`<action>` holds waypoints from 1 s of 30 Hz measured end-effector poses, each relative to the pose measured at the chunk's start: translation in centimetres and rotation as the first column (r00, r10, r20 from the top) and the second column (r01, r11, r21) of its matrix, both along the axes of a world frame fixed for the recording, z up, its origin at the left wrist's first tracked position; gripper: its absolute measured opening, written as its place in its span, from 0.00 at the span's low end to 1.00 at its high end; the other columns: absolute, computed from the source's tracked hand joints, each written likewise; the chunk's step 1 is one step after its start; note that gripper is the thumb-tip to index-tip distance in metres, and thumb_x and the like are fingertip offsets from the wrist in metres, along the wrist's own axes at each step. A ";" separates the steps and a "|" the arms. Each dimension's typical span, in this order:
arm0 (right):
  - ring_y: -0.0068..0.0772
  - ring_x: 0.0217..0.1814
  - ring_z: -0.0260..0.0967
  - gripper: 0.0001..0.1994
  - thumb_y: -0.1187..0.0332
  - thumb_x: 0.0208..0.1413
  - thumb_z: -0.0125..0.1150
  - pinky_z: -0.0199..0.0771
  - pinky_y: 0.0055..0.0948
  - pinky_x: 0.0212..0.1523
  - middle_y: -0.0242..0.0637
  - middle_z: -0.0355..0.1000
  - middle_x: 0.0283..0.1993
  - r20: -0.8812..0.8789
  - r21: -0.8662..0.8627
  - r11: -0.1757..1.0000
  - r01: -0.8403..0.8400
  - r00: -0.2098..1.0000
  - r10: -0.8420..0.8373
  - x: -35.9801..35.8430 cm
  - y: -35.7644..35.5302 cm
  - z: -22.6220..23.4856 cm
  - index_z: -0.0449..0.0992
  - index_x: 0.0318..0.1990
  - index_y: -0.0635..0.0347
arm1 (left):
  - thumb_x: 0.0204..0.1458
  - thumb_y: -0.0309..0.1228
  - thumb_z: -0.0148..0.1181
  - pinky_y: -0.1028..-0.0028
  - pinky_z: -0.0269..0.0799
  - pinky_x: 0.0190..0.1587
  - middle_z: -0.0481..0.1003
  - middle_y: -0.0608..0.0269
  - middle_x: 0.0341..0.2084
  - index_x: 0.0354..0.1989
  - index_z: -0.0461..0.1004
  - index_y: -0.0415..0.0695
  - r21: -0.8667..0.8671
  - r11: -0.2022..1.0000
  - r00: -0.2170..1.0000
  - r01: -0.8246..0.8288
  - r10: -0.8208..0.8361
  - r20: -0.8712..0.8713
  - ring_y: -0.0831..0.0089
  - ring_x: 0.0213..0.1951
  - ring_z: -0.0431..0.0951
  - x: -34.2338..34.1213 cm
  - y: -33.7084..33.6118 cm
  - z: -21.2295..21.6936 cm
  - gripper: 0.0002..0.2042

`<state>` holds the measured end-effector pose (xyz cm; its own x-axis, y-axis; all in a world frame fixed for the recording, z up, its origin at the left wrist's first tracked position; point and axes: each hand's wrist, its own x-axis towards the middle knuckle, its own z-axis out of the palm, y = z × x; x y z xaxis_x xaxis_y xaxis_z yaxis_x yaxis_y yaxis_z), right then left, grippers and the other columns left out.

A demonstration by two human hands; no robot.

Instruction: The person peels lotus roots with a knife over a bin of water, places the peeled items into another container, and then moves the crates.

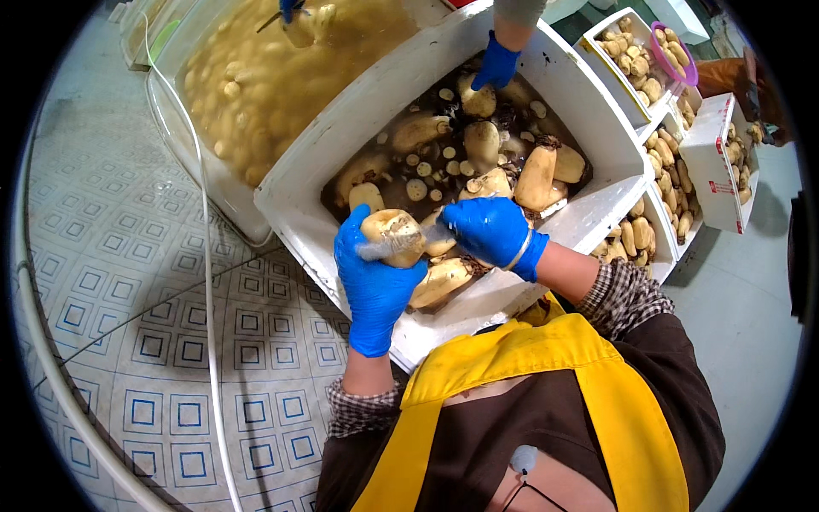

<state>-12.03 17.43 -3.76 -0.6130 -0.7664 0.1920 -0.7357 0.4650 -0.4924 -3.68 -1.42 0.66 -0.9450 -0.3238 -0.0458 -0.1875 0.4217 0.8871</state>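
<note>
Head view: our left hand curls round a lotus root above the white box, near its left edge; the blurred tool our right hand clenches could, if it skids, strike the left.

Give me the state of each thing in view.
left hand: gloved, gripping root piece
root piece: pale, held over foam box
right hand: gloved, closed on tool
tool: too blurred to identify
foam box: open, holding dark water
tub: open, holding cloudy water
purple basket: filled with roots
co-worker's hand: gloved, inside foam box
</note>
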 end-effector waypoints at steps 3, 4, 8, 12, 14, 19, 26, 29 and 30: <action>0.43 0.25 0.71 0.07 0.70 0.44 0.60 0.70 0.35 0.22 0.37 0.70 0.24 0.081 -0.052 0.984 0.173 0.982 -0.168 -1.6 1.2 -2.0 0.73 0.34 0.51 | 0.27 0.29 0.73 0.65 0.65 0.53 0.66 0.51 0.47 0.54 0.60 0.38 -0.194 0.979 0.998 0.053 -0.060 -0.029 0.56 0.50 0.68 0.0 0.7 2.1 0.40; 0.45 0.26 0.70 0.05 0.70 0.45 0.60 0.69 0.35 0.23 0.39 0.70 0.24 0.109 0.000 0.979 0.201 0.974 -0.200 -1.8 1.6 -2.0 0.72 0.31 0.51 | 0.27 0.29 0.73 0.65 0.65 0.52 0.66 0.51 0.47 0.54 0.60 0.39 -0.269 0.960 0.993 0.085 -0.102 -0.052 0.56 0.49 0.68 0.1 0.6 2.5 0.40; 0.48 0.26 0.70 0.07 0.66 0.50 0.62 0.68 0.36 0.25 0.42 0.70 0.24 0.353 -0.093 0.872 0.481 0.835 -0.422 -1.7 3.2 -7.1 0.72 0.33 0.56 | 0.26 0.28 0.74 0.64 0.65 0.52 0.66 0.51 0.47 0.54 0.61 0.37 -0.095 0.995 0.996 -0.022 0.013 -0.092 0.57 0.49 0.69 -0.7 -0.5 1.5 0.40; 0.50 0.27 0.70 0.09 0.61 0.50 0.60 0.69 0.41 0.28 0.46 0.71 0.26 0.334 0.089 0.904 0.417 0.843 -0.422 -1.6 4.3 -4.2 0.71 0.31 0.55 | 0.27 0.28 0.75 0.66 0.65 0.53 0.66 0.53 0.48 0.55 0.61 0.37 -0.167 0.981 0.961 -0.098 0.049 -0.273 0.61 0.50 0.68 -2.6 -5.0 1.4 0.40; 0.50 0.25 0.69 0.10 0.61 0.50 0.61 0.67 0.41 0.25 0.45 0.69 0.22 0.303 0.133 0.933 0.336 0.882 -0.360 -0.5 5.5 -4.5 0.69 0.29 0.56 | 0.25 0.26 0.75 0.66 0.64 0.55 0.66 0.55 0.48 0.56 0.59 0.37 0.073 0.961 0.925 -0.265 0.275 -0.263 0.64 0.50 0.68 -5.6 -9.9 1.2 0.43; 0.47 0.26 0.70 0.06 0.64 0.49 0.61 0.70 0.38 0.25 0.43 0.72 0.27 0.347 0.047 0.978 0.205 0.915 -0.208 3.1 5.6 -1.0 0.73 0.29 0.54 | 0.38 0.31 0.70 0.71 0.67 0.50 0.68 0.58 0.44 0.54 0.61 0.42 0.222 0.903 0.912 -0.367 0.396 -0.105 0.65 0.48 0.68 -13.1 -27.8 -2.6 0.32; 0.48 0.27 0.69 0.05 0.65 0.50 0.59 0.69 0.38 0.25 0.41 0.70 0.26 0.387 0.157 0.946 0.283 0.864 -0.322 3.8 6.1 -1.6 0.71 0.31 0.53 | 0.55 0.41 0.51 0.60 0.69 0.48 0.68 0.52 0.50 0.57 0.60 0.43 -0.433 0.897 0.988 0.085 -0.020 0.153 0.58 0.47 0.70 -12.5 -37.4 -17.0 0.23; 0.46 0.26 0.70 0.05 0.67 0.49 0.62 0.69 0.34 0.25 0.41 0.70 0.26 0.365 0.162 0.946 0.280 0.874 -0.321 3.8 6.2 -1.8 0.72 0.31 0.54 | 0.55 0.36 0.53 0.68 0.73 0.42 0.72 0.49 0.41 0.55 0.61 0.36 0.456 0.830 0.916 -0.323 0.394 -0.069 0.58 0.38 0.75 -12.8 -36.1 -13.0 0.22; 0.45 0.26 0.70 0.05 0.66 0.49 0.62 0.69 0.33 0.25 0.40 0.70 0.26 0.377 0.190 0.940 0.283 0.863 -0.337 3.9 6.3 -1.8 0.73 0.32 0.54 | 0.56 0.34 0.53 0.69 0.73 0.41 0.73 0.53 0.36 0.52 0.65 0.37 0.353 0.880 0.924 -0.317 0.370 -0.093 0.61 0.39 0.75 -14.3 -30.3 -7.7 0.18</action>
